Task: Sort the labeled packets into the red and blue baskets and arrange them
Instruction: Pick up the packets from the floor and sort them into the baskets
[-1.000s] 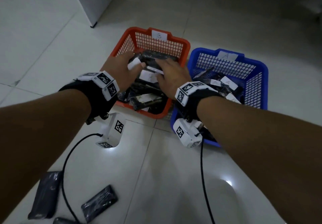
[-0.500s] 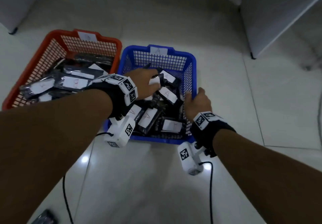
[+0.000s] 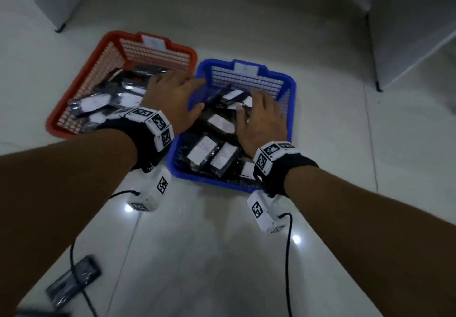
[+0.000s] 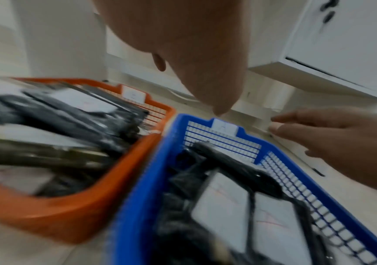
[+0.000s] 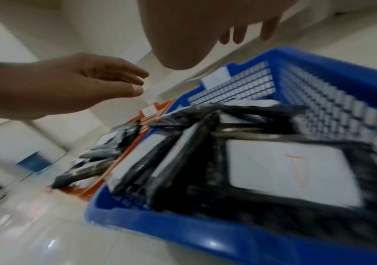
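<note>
While both hands hover spread and hold nothing, the left hand (image 3: 172,97) sits over the seam between the two baskets and the right hand (image 3: 264,119) hangs just above the packets in the blue basket (image 3: 292,109), fingers loose. Whether any fingertip touches a packet cannot be told from the blurred wrist views. The labeled packets (image 3: 219,155) in the blue basket lie jumbled, several tilted on edge, and those in the red basket (image 3: 81,87) are heaped toward its near side. Judging from this, a hasty sweep to tidy them could flip labels face down, or push a slick wrapped packet over the shared rims into the wrong basket. A stray packet (image 3: 74,279) lies on the floor (image 3: 209,255) beside a cable and could easily be forgotten.
</note>
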The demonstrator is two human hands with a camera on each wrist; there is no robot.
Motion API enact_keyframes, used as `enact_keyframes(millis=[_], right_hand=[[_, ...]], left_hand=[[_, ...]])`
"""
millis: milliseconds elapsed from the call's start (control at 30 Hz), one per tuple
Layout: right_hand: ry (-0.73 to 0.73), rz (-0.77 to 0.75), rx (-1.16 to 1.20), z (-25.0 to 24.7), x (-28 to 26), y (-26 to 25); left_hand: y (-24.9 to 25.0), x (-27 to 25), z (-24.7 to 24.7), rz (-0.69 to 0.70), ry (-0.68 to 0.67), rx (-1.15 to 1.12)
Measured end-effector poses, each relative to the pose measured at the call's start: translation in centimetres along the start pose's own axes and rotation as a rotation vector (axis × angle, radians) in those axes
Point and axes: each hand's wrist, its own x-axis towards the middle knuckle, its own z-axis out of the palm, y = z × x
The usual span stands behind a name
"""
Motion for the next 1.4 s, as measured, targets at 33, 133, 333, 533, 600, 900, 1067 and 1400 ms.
enact_keyframes(millis=[33, 133, 333, 533, 600, 900, 1067, 1400], right_hand=[[-0.024, -0.081, -0.003, 0.2, 0.3, -1.8], [-0.090, -0.304, 0.007, 1.8, 0.1, -8.7], [-0.217, -0.685, 0.100, 7.5, -6.4, -22.3], [-0.451, -0.931, 0.133, 13.3, -15.4, -30.1], [-0.527, -1.025, 0.105, 15.2, -17.9, -32.0], [-1.022, -1.456, -0.414, 22.4, -24.2, -37.5], [-0.880, -1.511, -0.321, 24.2, -24.9, -36.8], [-1.146, -0.446, 0.411, 21.1, -20.5, -37.4]], left_hand=[[-1.6, -1.5, -1.0, -0.046, 0.018, -0.001], [-7.2, -7.5, -3.9, -0.215, 0.040, 0.036], [-15.4, -23.6, -7.9, -0.584, -0.081, 0.154], [-18.0, -39.0, -7.8, -0.875, -0.228, 0.146], [-18.4, -42.9, -7.1, -0.966, -0.271, 0.111], [-19.4, -52.6, -0.7, -1.249, -0.570, -0.216], [-20.4, -53.7, 0.8, -1.357, -0.496, -0.318], [-21.4, -46.8, -0.6, -1.388, 0.077, -0.733]])
